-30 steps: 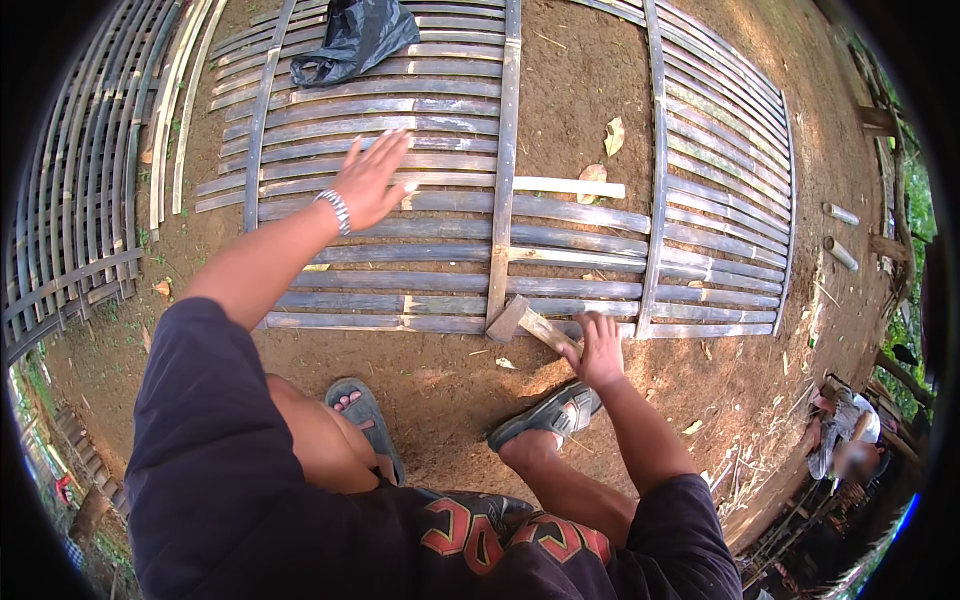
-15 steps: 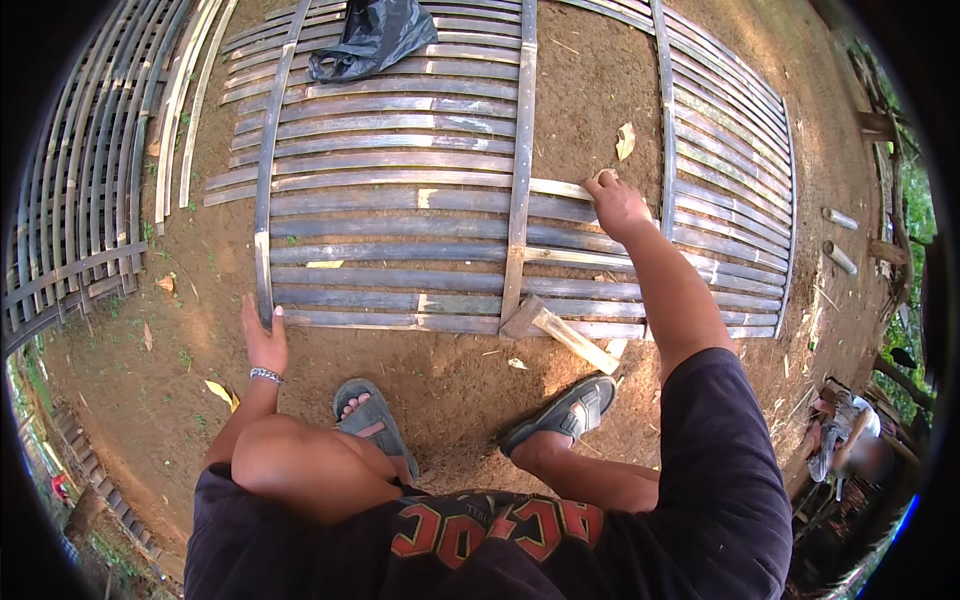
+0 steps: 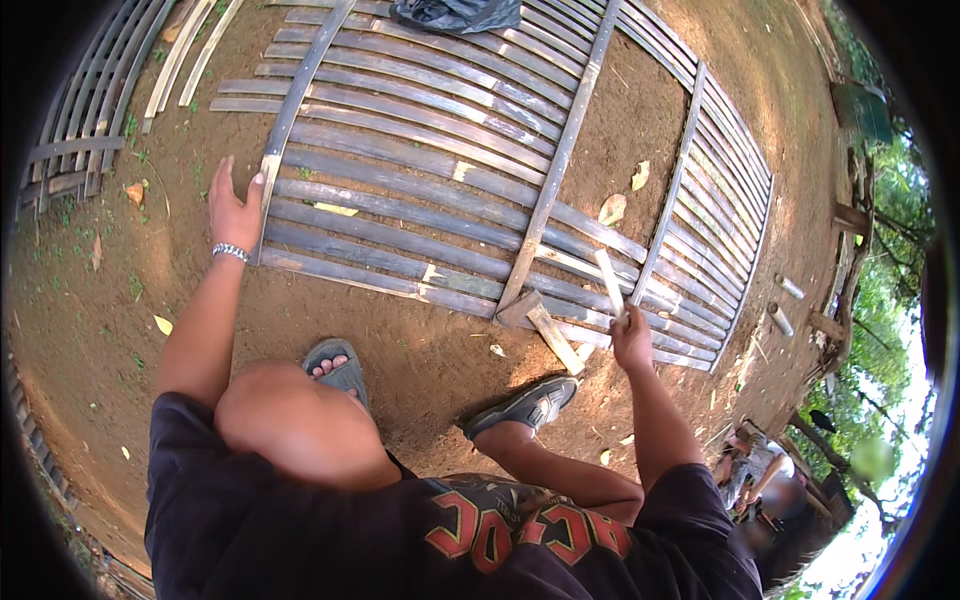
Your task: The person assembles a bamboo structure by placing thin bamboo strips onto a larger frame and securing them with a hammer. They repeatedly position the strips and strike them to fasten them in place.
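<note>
On the ground before me lies a panel of bamboo slats (image 3: pixel 400 180) crossed by long poles. My right hand (image 3: pixel 631 338) is closed around the near end of a short, pale bamboo strip (image 3: pixel 607 280), which points away from me above the slats. My left hand (image 3: pixel 238 205) is open, fingers stretched out and thumb against or close beside the left bamboo pole (image 3: pixel 283 140); contact is hard to tell. Left of my right hand lies a tool with a broad, dull head and a pale wooden handle (image 3: pixel 552 338), its head by the middle pole's near end.
A black plastic bag (image 3: pixel 455 14) rests on the far slats. Another slatted panel (image 3: pixel 95 100) and loose strips (image 3: pixel 180 60) lie far left. Two short bamboo pieces (image 3: pixel 780 318) lie at right. Another person (image 3: pixel 755 465) sits low at the right. My sandalled feet are near the panel's edge.
My right hand has drawn back toward me, lifting the short bamboo strip from the gap between the poles. My left hand stays by the left pole. The view has turned and shifted.
</note>
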{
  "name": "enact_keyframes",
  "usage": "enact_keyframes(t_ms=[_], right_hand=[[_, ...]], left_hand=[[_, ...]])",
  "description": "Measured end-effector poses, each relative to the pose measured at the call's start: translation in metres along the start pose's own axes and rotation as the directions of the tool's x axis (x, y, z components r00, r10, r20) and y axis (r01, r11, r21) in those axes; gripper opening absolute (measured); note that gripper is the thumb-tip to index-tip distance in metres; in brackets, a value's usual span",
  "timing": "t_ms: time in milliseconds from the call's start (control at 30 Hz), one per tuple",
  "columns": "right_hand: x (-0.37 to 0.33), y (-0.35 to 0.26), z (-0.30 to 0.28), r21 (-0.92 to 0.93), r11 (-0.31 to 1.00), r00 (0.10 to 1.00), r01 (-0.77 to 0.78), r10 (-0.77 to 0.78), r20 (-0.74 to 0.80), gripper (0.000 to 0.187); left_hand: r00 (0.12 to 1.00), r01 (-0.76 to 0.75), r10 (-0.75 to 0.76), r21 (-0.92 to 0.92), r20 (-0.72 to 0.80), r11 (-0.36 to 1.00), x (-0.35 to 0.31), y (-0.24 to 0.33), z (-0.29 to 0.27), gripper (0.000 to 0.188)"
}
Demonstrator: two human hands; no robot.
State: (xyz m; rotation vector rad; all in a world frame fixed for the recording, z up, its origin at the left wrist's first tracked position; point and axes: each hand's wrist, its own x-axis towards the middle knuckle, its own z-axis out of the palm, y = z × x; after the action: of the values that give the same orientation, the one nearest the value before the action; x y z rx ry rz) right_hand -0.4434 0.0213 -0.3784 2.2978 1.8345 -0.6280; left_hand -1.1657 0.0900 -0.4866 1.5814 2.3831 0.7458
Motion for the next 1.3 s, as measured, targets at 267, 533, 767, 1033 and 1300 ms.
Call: enact_keyframes(t_ms=[267,533,767,1033,1300], right_hand=[[-0.089,-0.148,0.026,0.097,0.993,0.938,0.074,-0.102,0.331,0.043],[-0.075,-0.239,0.049,0.155,0.96,0.93,0.234,-0.268,0.253,0.041],[-0.09,-0.295,0.05,-0.022,0.929,0.808,0.368,-0.308,0.502,0.05],[-0.061,-0.323,0.072,0.112,0.926,0.853,0.36,-0.375,0.362,0.065],[-0.025,-0.323,0.095,0.19,0.906,0.858,0.378,-0.42,0.297,0.057]], left_hand=[[0.996,-0.08,0.08,0.015,-0.037,0.997,-0.008,0.005,0.028,0.051],[0.999,-0.008,0.008,-0.005,0.049,1.0,0.003,0.011,0.024,0.046],[0.966,0.214,-0.213,0.007,0.148,0.977,0.017,0.033,0.022,0.054],[0.979,0.14,-0.114,-0.148,0.171,0.979,0.052,0.029,0.039,0.059],[0.991,0.127,-0.101,-0.343,0.091,0.931,0.038,0.009,0.056,0.061]])
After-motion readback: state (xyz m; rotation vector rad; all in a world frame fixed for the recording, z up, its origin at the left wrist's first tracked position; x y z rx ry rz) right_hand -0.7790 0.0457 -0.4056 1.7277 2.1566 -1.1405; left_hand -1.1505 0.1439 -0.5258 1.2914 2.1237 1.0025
